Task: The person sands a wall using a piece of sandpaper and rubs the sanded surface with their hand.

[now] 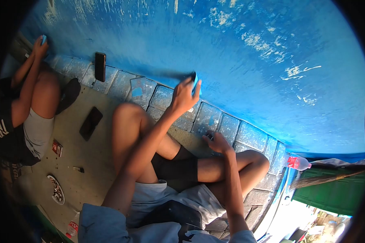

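The person's left hand (185, 95) is closed, fingers bent, around a thin, light-blue piece with a dark edge (197, 85), which is held against a blue-painted wall (271, 77) with pale, scraped patches. Lower, the right hand (219, 142) hangs curled near the grey paving blocks (209, 115) along the wall's foot; a small dark shape shows at its fingers, but whether it grips anything cannot be told. Between the person's crossed legs and a co-worker (38, 97) at far left, a black, rectangular phone (91, 123) lies on the tan floor (101, 162). Another dark phone (100, 67) stands upright by the wall. At right is a clear plastic bottle with a red label (299, 163), near a straw broom (330, 178).
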`<state>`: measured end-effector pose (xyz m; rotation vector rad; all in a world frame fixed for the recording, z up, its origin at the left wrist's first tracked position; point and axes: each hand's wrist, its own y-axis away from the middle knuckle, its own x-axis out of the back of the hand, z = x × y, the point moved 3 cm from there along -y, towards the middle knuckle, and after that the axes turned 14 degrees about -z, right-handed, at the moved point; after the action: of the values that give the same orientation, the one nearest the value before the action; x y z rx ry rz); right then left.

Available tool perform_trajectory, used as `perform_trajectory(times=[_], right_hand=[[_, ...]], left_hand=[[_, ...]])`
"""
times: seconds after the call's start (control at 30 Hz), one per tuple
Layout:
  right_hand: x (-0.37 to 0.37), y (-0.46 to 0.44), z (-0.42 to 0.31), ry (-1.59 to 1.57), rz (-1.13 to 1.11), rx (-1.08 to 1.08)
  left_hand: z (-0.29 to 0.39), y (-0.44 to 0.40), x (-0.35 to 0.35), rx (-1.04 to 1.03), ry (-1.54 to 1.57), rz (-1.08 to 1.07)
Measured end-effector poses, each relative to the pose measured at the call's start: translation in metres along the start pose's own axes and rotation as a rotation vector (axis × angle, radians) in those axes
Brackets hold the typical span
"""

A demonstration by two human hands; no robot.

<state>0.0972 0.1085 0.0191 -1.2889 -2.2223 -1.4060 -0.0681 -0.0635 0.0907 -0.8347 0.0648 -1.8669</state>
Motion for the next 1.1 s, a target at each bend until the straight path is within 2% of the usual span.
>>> perform_trajectory(times=[0.1, 0.17, 0.23, 0.3, 0.4, 0.5, 0.63, 0.7, 0.87, 0.97, 1.1], right_hand=[[0.001, -0.002, -0.002, 0.001, -0.012, 0.036], [0.000, 0.000, 0.001, 0.037, 0.094, 0.074], [0.004, 0.009, -0.003, 0.027, 0.061, 0.033], [0.004, 0.011, -0.007, 0.003, 0.032, 0.001], [0.004, 0.008, -0.010, -0.031, 0.008, 0.002], [0.006, 0.004, -0.013, 0.022, 0.032, 0.076], [0.008, 0.008, -0.009, 0.013, 0.038, 0.020], [0.004, 0.010, -0.009, -0.029, 0.010, -0.007], [0.007, 0.003, -0.013, 0.001, 0.027, 0.059], [0.005, 0.002, -0.014, -0.037, 0.037, 0.056], [0.002, 0.008, -0.006, 0.000, 0.070, 0.064]], left_hand=[[-0.033, 0.014, -0.032, 0.017, -0.158, -0.035], [-0.006, 0.002, -0.015, -0.050, -0.153, 0.026], [0.030, -0.011, 0.013, -0.104, -0.022, 0.069], [0.035, -0.015, 0.012, -0.170, -0.010, 0.127], [-0.002, -0.001, -0.020, -0.024, 0.062, 0.032], [-0.039, 0.021, -0.053, -0.046, -0.170, -0.072], [0.019, -0.008, -0.012, 0.021, 0.010, -0.120], [0.037, -0.014, 0.000, -0.047, 0.047, -0.006], [-0.020, 0.012, -0.049, -0.084, -0.021, -0.061], [-0.014, 0.007, -0.044, -0.062, -0.073, -0.119], [0.024, -0.014, -0.010, -0.063, 0.015, -0.018]])
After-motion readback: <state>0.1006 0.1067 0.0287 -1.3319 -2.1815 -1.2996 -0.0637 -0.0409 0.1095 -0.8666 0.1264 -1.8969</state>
